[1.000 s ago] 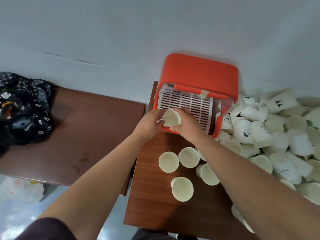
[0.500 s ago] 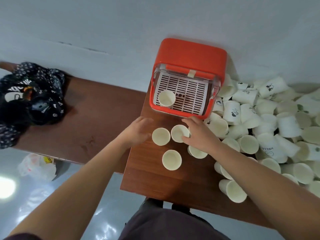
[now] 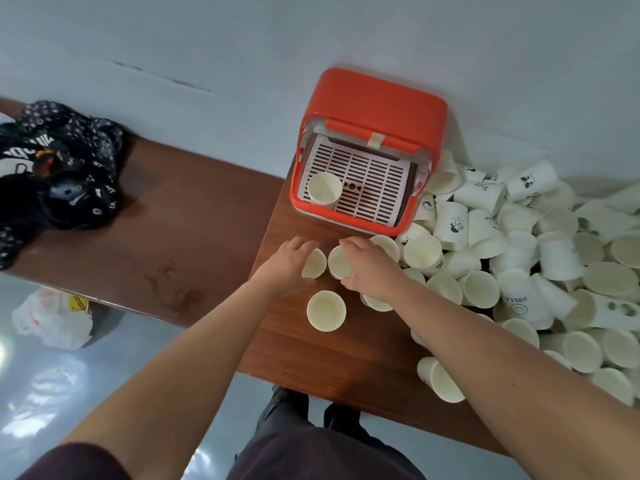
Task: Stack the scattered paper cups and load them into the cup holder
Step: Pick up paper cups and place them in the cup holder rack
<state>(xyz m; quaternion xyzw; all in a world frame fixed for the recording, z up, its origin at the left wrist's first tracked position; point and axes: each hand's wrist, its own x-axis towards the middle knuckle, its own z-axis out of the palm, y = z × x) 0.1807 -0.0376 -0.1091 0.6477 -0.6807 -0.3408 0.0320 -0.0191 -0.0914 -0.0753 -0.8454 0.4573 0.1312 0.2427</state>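
left hand (image 3: 290,264), right hand (image 3: 372,270) clasp smooth round paper cups (image 3: 337,262).

The cup holder (image 3: 372,109) stands at the far edge of the surface (image 3: 311,358), near its far-left corner. One cup (image 3: 324,188) sits inside it, in the near-left corner of the slatted tray (image 3: 374,181). The cup pile (image 3: 519,244) lies against the holder's right side and runs on along the surface to the right. Before the holder two cups stand side by side: the left cup (image 3: 314,263) held in the left hand (image 3: 287,263), the right cup (image 3: 341,262) in the right hand (image 3: 370,263). An upright cup (image 3: 326,310) stands just nearer. A tipped cup (image 3: 440,379) lies by the near edge, further right. A second surface (image 3: 173,220) adjoins on the left, bearing a bundle (image 3: 59,164) at its left end.
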